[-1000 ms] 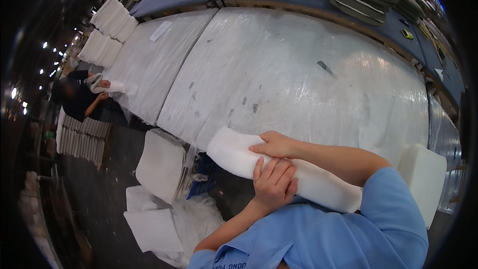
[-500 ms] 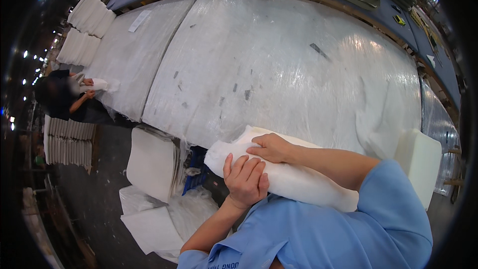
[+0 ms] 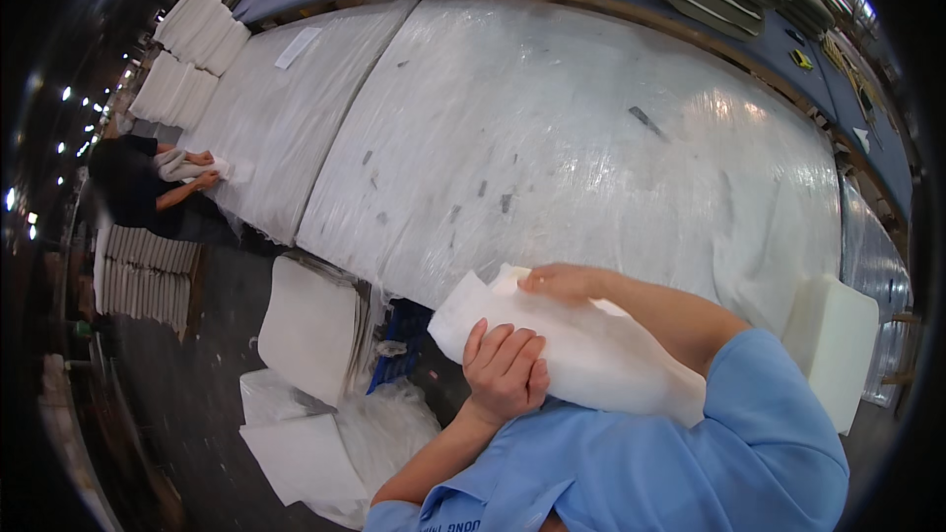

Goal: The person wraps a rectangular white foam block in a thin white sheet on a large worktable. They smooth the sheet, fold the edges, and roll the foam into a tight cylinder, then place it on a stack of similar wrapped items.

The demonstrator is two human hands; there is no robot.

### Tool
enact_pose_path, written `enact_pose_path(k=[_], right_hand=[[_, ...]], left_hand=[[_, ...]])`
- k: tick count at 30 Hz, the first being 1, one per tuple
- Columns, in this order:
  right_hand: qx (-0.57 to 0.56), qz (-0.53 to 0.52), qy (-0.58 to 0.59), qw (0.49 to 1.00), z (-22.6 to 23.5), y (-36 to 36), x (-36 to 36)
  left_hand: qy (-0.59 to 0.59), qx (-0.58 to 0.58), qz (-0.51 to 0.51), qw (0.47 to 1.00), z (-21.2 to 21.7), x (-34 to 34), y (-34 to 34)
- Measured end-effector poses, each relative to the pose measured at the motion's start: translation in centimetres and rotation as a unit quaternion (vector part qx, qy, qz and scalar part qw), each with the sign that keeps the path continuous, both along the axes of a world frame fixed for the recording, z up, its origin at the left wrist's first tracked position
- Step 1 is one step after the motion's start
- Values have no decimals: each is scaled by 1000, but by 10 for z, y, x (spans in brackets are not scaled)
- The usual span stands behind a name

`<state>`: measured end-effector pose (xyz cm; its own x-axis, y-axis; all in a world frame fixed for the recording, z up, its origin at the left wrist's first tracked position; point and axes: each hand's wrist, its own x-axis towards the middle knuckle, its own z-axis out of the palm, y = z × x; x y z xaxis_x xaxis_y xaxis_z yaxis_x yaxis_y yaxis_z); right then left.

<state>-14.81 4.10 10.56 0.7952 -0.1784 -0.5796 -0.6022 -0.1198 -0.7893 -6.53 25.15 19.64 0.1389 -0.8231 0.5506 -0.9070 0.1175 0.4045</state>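
As the left hand [image 3: 506,370] grasps the white padding [image 3: 616,360] at the lower centre of the frame, the right hand [image 3: 564,282] touches its upper edge; whether it grips, I can't tell. It looks like edge adjusting; the next move calls for steady support.

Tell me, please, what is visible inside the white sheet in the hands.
Beside the right hand, a cream layer shows. The white sheet covers the rest, so its full shape cannot be seen.
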Motion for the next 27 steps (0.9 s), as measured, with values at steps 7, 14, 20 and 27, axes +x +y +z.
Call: enact_pose_path(k=[7,14,20,27], right_hand=[[-9,56,-57,997,41,22,57],[-10,-36,-88,995,59,39,43],[-164,-4,-81,983,16,40,38],[-229,28,27,973,-35,27,35]], left_hand=[[-3,3,-10,1000,1,2,-5],[-26,63,9,998,23,27,-5],[34,77,-44,995,0,40,-10],[22,60,-51,997,4,40,-13]])
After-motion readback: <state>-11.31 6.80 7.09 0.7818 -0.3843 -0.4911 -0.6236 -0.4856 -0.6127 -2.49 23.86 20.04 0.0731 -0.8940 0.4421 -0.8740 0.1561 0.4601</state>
